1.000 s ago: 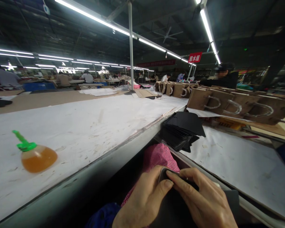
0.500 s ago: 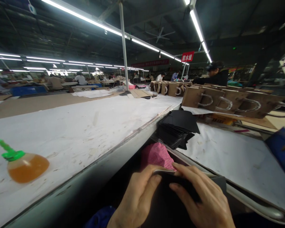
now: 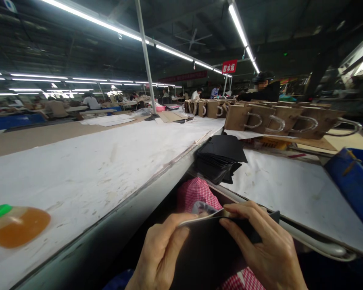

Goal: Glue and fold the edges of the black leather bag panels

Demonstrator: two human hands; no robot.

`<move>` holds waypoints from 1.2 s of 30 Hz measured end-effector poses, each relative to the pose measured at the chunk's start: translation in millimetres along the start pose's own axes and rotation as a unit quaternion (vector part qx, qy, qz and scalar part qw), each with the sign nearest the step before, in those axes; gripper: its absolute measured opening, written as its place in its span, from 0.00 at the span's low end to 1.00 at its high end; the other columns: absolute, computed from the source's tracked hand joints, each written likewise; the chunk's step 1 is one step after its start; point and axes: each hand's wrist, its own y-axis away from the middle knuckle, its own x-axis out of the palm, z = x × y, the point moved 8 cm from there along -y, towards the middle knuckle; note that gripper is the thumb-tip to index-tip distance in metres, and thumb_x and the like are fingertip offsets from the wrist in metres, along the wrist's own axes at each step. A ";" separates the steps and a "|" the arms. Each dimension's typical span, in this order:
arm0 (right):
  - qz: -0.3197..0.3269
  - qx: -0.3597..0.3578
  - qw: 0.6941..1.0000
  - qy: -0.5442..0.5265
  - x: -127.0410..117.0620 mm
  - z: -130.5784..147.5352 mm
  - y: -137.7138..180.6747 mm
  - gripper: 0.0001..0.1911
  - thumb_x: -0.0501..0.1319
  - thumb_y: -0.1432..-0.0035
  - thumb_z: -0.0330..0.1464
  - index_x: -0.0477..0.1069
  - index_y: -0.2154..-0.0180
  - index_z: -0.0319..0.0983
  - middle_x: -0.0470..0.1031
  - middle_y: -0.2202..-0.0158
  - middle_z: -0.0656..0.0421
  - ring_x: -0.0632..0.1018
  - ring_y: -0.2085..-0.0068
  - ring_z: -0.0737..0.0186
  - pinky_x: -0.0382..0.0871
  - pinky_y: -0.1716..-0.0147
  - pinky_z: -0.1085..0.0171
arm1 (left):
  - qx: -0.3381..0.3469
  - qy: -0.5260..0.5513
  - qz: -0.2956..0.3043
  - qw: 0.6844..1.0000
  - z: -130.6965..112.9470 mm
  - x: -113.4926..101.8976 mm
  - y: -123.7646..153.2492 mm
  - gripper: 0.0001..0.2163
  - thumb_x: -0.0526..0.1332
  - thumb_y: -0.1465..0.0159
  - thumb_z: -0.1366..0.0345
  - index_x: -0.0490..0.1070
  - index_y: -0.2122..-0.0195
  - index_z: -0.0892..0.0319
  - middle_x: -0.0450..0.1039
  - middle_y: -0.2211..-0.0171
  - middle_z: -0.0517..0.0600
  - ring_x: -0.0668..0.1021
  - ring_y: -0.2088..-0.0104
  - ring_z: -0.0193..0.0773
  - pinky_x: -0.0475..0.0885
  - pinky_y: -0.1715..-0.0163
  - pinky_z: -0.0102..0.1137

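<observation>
Both of my hands grip one flat black sheet (image 3: 208, 249) low in the view, over a red checked cloth (image 3: 196, 193) on my lap. My left hand (image 3: 160, 257) pinches the sheet's left edge with thumb and fingers. My right hand (image 3: 266, 249) presses its fingers on the sheet's top right part. A pile of similar black pieces (image 3: 219, 157) lies on the white table edge (image 3: 290, 189) just beyond my hands.
A bottle of amber liquid with a green cap (image 3: 15, 225) lies on the long white table (image 3: 93, 161) at left. Brown paper bags with handles (image 3: 278, 119) stand in a row at back right, a person behind them. A blue bin (image 3: 353, 181) sits at right.
The view has swung right, so the bottle slid toward the left edge. My hands have raised the black sheet and spread apart along its edge.
</observation>
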 end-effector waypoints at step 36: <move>0.027 0.035 0.999 0.013 -3.1 -22.0 5.2 0.06 0.61 0.35 0.30 0.77 0.60 0.42 0.75 0.69 0.61 0.78 0.70 0.66 0.72 0.72 0.68 | 0.080 0.100 -0.047 0.991 0.9 -19.6 9.4 0.11 0.57 0.28 0.61 0.78 0.51 0.46 0.84 0.56 0.42 0.85 0.60 0.35 0.77 0.58 0.24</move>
